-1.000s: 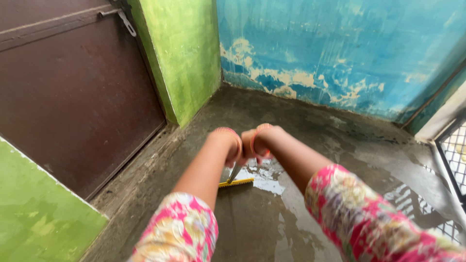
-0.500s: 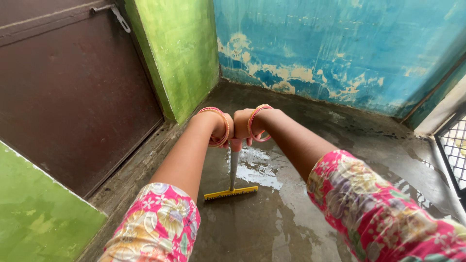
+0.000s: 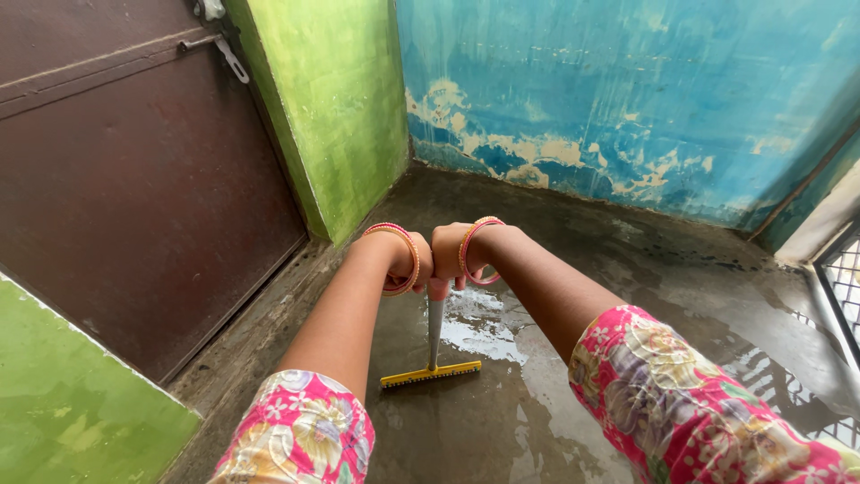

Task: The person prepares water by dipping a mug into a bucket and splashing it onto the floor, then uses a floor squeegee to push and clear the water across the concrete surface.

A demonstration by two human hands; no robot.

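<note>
Both hands clenched on the top of a floor squeegee handle, wet concrete floor.
Left hand and right hand side by side, touching, fingers wrapped round the grey handle; bangles on both wrists. Yellow squeegee head rests on the floor, just near of a puddle. Brown door at left, green wall beyond it, peeling blue wall far.

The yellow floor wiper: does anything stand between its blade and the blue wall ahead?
Nothing visible does. Both hands, left hand and right hand, grip the handle of the floor wiper. Between it and the blue wall lies only wet concrete floor with a puddle.
</note>
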